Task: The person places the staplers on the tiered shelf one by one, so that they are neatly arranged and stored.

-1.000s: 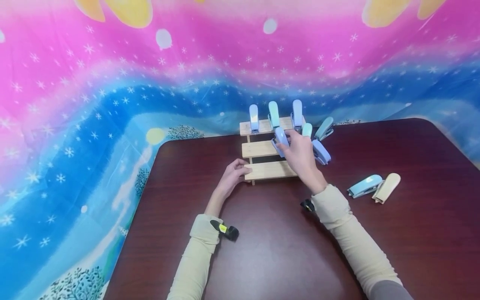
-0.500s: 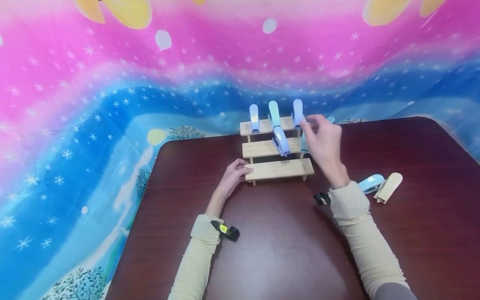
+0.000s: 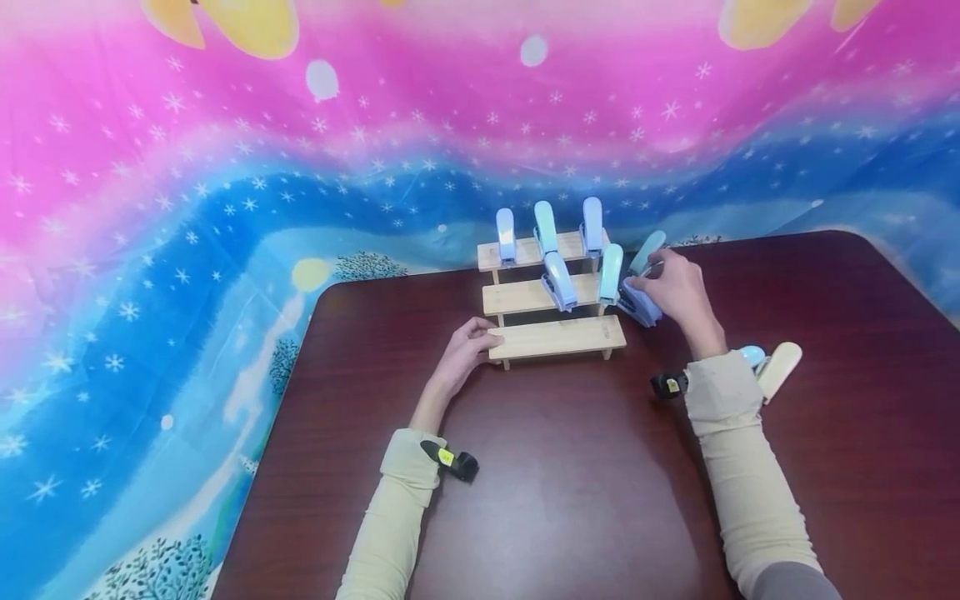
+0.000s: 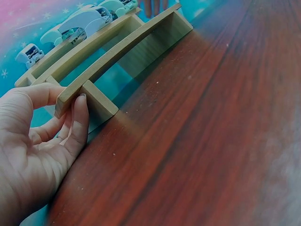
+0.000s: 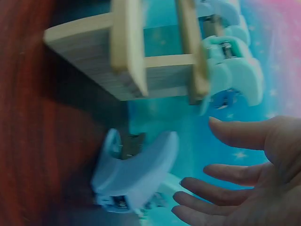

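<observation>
My left hand [image 3: 463, 357] pinches the left end of the lowest board of a three-step wooden rack [image 3: 558, 339]; in the left wrist view thumb and fingers hold the board's end [image 4: 63, 101]. On the middle step stand a lavender stapler [image 3: 558, 283] and, at the right end, a mint stapler [image 3: 611, 273]. Right of the rack, my right hand [image 3: 678, 292] hovers by a loose lavender stapler [image 3: 637, 307] and a teal stapler [image 3: 648, 252]. The right wrist view shows that hand's thumb and fingers apart, beside the loose lavender stapler [image 5: 136, 174], with nothing between them.
Three staplers line the top step: a pale lavender one [image 3: 506, 237], a mint one [image 3: 545, 229] and another lavender one [image 3: 592, 227]. A cream stapler [image 3: 782, 368] and a light-blue stapler [image 3: 752, 355], partly behind the right sleeve, lie on the dark table [image 3: 555, 483]. A patterned cloth [image 3: 405, 108] hangs behind.
My right hand has let go of the lavender stapler on the middle step and moved right, past the mint stapler, to the loose staplers. The left hand has stayed on the rack.
</observation>
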The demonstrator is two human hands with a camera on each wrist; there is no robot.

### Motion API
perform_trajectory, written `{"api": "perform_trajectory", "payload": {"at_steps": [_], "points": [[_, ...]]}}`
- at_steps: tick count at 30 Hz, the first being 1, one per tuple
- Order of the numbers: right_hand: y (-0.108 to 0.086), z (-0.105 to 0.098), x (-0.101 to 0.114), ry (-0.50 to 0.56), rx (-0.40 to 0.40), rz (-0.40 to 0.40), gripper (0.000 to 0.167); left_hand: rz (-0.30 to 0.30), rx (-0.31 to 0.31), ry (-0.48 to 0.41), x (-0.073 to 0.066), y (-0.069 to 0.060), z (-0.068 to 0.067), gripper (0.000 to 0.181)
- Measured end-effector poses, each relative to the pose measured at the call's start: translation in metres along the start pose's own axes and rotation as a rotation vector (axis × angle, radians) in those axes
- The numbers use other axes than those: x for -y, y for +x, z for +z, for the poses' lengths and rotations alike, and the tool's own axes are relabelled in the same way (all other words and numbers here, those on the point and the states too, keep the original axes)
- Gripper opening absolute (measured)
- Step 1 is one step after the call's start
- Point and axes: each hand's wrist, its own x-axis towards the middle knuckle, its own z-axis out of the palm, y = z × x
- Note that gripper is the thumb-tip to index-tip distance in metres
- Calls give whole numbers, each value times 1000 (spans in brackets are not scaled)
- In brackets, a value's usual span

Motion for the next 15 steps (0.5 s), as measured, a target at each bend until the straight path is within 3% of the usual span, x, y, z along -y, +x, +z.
{"api": "perform_trajectory", "payload": {"at_steps": [10, 15], "points": [[14, 12, -22, -58, 218, 9, 64, 8, -5, -3, 1, -1, 1, 24], [15, 16, -25, -107, 229, -41, 49, 6, -7, -8, 0, 0, 1, 24]]}}
